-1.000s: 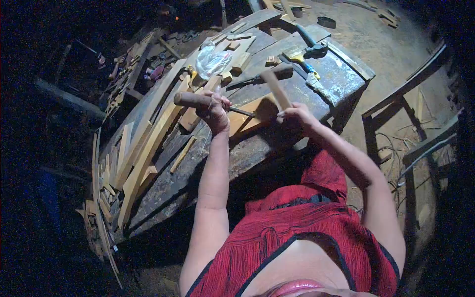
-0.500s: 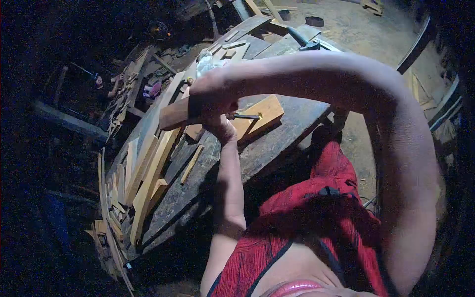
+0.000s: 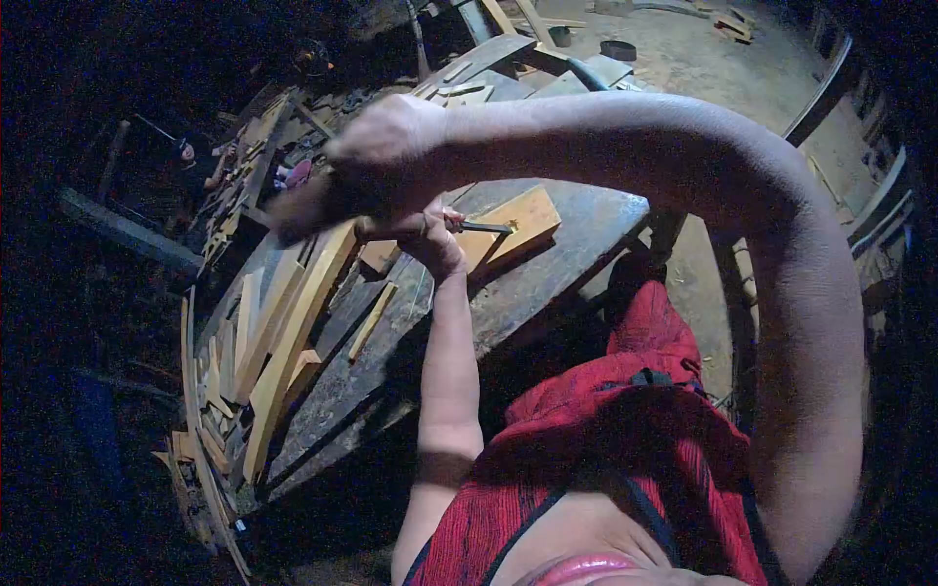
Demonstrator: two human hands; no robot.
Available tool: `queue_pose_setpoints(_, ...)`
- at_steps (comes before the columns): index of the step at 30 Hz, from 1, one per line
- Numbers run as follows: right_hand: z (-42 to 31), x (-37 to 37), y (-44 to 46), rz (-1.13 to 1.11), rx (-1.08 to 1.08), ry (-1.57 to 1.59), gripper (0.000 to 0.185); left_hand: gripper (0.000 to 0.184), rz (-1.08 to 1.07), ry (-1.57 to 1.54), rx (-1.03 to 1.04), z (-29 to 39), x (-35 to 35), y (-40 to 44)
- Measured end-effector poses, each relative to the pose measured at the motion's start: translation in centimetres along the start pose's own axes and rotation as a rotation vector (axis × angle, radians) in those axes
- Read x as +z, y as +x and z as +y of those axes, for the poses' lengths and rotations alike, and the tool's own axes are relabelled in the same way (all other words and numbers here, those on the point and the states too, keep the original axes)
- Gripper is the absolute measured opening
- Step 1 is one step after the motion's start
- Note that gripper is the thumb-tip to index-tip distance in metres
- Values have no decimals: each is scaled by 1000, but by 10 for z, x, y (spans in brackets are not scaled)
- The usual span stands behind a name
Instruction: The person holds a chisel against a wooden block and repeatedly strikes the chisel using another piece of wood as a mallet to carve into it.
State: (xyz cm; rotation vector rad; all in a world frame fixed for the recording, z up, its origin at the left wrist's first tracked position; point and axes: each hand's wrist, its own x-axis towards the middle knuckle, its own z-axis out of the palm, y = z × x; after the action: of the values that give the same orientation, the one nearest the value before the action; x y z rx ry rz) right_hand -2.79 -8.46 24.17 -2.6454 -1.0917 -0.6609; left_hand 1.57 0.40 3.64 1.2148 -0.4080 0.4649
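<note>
My left hand (image 3: 436, 241) is closed around a chisel (image 3: 485, 228), whose dark metal blade stretches to the right. The tip sits at a small notch in a yellowish wooden block (image 3: 535, 217) lying on the workbench (image 3: 596, 220). My right hand (image 3: 393, 132) is raised above and to the left of it, its arm arching across the view. It grips a wooden mallet (image 3: 305, 207), blurred by motion and in shadow. The chisel's handle is mostly hidden by my left hand.
Long wooden strips (image 3: 293, 352) lie along the bench's left side. A dark round container (image 3: 618, 50) stands on the floor at the back. Another person (image 3: 191, 181) is at a wood-covered bench in the far left.
My right hand has swung up and to the left with the mallet, away from the chisel. My left hand and the chisel have stayed almost in place.
</note>
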Motion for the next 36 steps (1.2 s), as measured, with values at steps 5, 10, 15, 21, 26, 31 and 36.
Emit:
queue_pose_setpoints(5,-28,-14,-15,132,103,175,49,20,24,-82,-34,6,5,-2)
queue_pose_setpoints(10,-1,-5,-11,-158,31,-176,47,20,-48,-56,169,-17,-4,5)
queue_pose_setpoints(15,-20,-13,-22,306,136,284,64,19,19,-62,11,10,8,-5)
queue_pose_setpoints(21,9,-18,-55,-499,502,191,55,21,84,-27,42,-5,-10,-2)
queue_pose_setpoints(26,65,49,-144,106,765,573,61,21,127,-179,-47,17,3,-14)
queue_pose_setpoints(31,93,101,-231,-110,1084,254,58,25,151,-194,-80,14,-2,-17)
queue_pose_setpoints(36,107,139,-259,-82,1184,268,70,23,239,-268,-140,2,-5,-11)
